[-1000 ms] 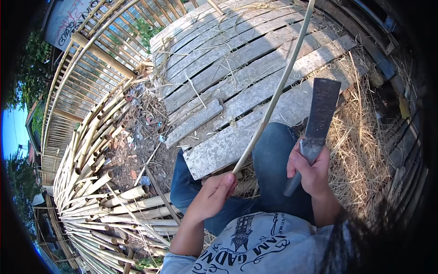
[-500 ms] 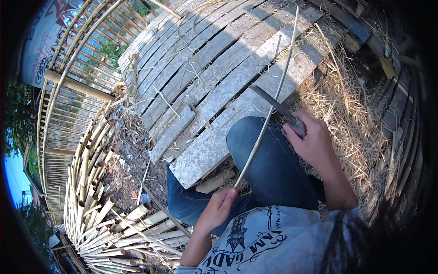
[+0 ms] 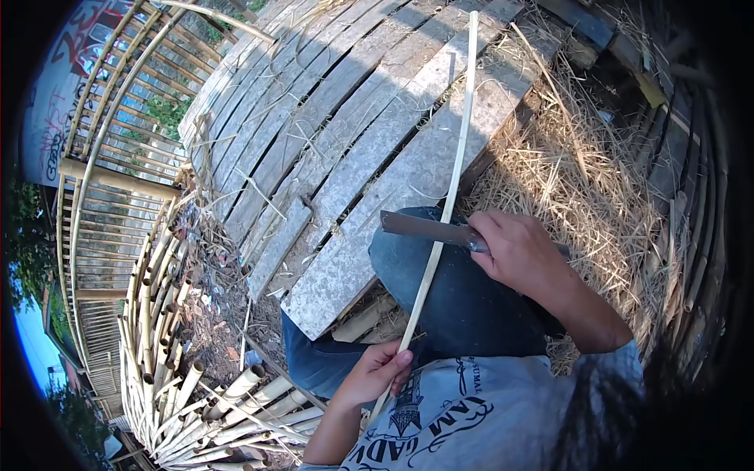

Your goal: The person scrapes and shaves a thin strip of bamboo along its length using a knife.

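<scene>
A long pale bamboo strip [image 3: 465, 118] slants from above the planks down across my bent knee. My left hand [image 3: 375, 375] pinches it between thumb and fingers near its lower part, and its tail runs past that hand to my shirt. In my right hand [image 3: 514, 247] is a knife, fingers wrapped round its handle. The flat, broad knife blade [image 3: 424, 228] points left and crosses the strip over my knee. Whether its edge touches the strip I cannot tell.
A weathered plank platform [image 3: 338, 259] lies in front of me, strewn with thin shavings. Straw-like shavings [image 3: 581, 196] heap on the right. Cut bamboo poles [image 3: 243, 381] are piled at lower left, beside a bamboo fence [image 3: 118, 177]. A short loose board [image 3: 279, 247] rests on the platform.
My right hand has drawn the knife nearer my body, and the blade has turned almost level. The strip now extends behind my left hand and shows a paler face. The view has shifted slightly.
</scene>
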